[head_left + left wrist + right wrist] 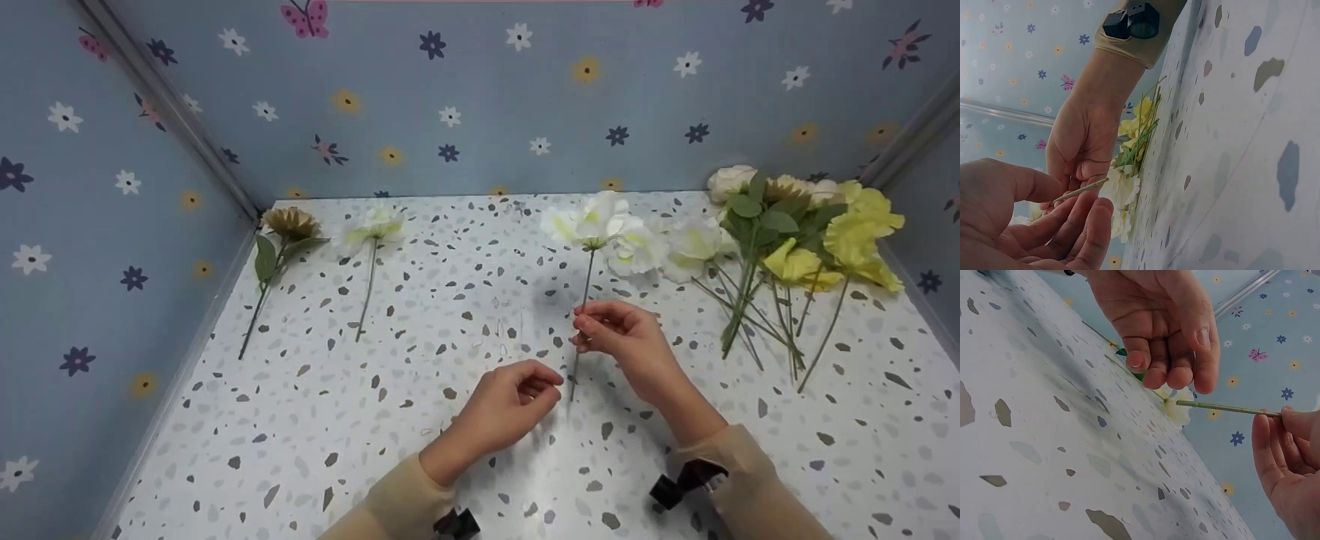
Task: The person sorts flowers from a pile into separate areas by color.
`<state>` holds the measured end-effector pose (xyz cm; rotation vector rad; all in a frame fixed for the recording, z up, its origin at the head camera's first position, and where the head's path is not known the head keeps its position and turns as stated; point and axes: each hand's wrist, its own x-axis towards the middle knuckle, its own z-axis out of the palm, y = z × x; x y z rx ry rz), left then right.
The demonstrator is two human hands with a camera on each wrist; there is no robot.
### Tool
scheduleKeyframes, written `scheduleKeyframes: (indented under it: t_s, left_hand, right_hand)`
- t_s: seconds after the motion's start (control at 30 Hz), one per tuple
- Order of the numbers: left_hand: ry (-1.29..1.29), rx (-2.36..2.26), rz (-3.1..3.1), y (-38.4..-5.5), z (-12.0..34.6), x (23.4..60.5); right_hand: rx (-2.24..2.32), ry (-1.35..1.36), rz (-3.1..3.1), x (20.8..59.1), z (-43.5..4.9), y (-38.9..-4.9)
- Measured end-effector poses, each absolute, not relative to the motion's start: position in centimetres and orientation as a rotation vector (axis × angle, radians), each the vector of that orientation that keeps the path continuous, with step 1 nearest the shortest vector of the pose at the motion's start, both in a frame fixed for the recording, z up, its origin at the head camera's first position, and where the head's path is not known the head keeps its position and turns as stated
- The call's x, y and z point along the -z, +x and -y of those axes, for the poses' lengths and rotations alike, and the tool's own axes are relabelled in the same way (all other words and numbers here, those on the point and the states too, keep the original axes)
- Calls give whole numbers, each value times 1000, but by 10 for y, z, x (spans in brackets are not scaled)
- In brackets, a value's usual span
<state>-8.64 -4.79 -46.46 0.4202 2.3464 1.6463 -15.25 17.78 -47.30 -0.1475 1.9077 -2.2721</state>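
**White flower (600, 219) pinched in your right hand (626, 337)**

You hold the white flower by its thin green stem, between the thumb and fingers of your right hand, above the speckled table (420, 315). Its blossom points away from you and the lower end of the stem toward you. Your left hand (514, 397) grasps nothing; its fingers are loosely bent, just beside the lower end of the stem.

To the right of the blossom, more white flowers (694, 247) lie on the table, then a leafy bunch (765, 217) and yellow flowers (862, 229), their stems crossing. Well apart on your left lie a single pale flower (375, 225) and, farther left, a brown flower (289, 225) with green leaves. Behind everything stands a blue wall (487, 90) patterned with flowers and butterflies.
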Motion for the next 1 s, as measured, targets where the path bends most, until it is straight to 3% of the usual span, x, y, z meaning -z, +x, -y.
scheduleKeyframes:
  t_s: [1.0]
  left_hand:
    - [473,-1669,-2435,-84,43,472]
  right_hand:
    - [2299,-265,-1877,465,-170,-143]
